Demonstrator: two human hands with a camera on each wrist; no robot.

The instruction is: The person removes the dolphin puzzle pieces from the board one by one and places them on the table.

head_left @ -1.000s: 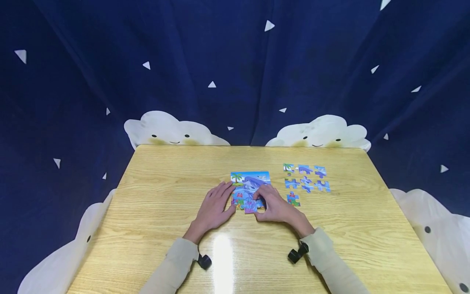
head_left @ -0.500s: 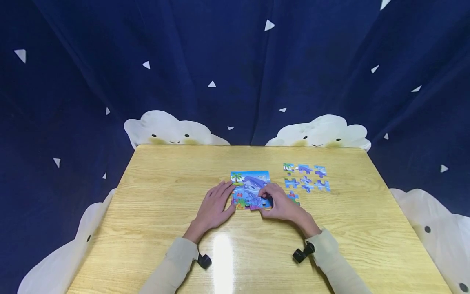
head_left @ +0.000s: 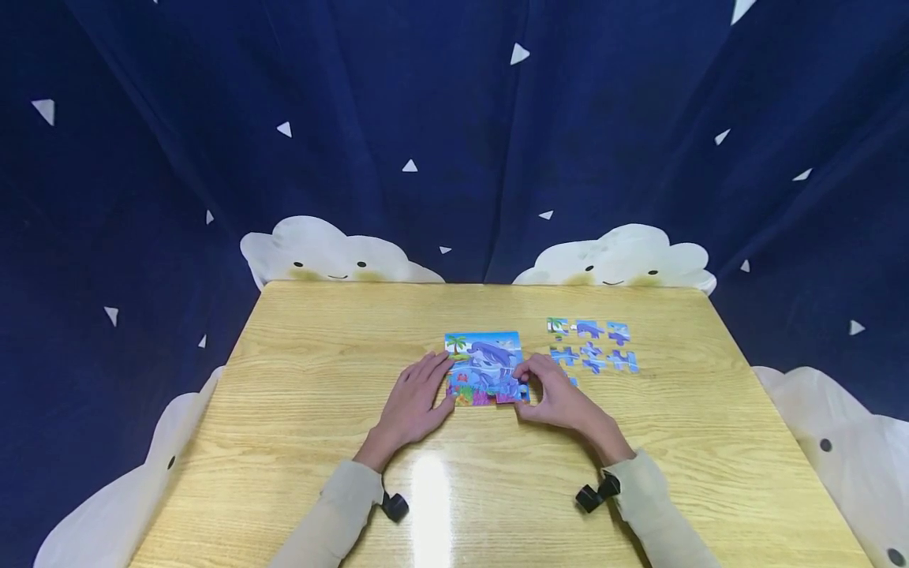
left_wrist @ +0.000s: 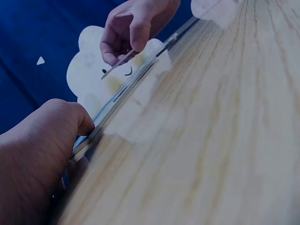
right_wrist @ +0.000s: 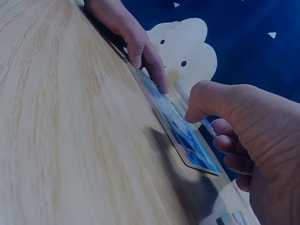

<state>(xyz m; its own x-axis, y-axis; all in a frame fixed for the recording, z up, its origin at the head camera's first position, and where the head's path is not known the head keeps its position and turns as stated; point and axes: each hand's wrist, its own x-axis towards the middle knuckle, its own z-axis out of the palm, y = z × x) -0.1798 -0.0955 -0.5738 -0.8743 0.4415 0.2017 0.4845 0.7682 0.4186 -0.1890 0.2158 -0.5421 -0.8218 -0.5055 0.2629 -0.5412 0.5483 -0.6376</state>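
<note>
A flat dolphin puzzle board (head_left: pixel 484 356) with a palm tree lies on the table. My left hand (head_left: pixel 415 398) rests at its left edge, and in the left wrist view the thumb (left_wrist: pixel 85 123) touches the edge. Over the lower right part of the board, my right hand (head_left: pixel 561 401) pinches a puzzle piece (right_wrist: pixel 209 127) between thumb and fingers. In both wrist views that piece is raised and tilted above the board's surface. Its printed face is hard to make out.
Several loose puzzle pieces (head_left: pixel 589 328) lie in rows right of the board; the lowest is mostly hidden behind my right hand. The wooden table (head_left: pixel 319 331) ends at a dark blue curtain (head_left: pixel 454 102) with white clouds (head_left: pixel 334 248).
My right hand has moved to the right along the board's lower part, carrying the piece. It now covers more of the lowest loose piece. The left hand has stayed in place.
</note>
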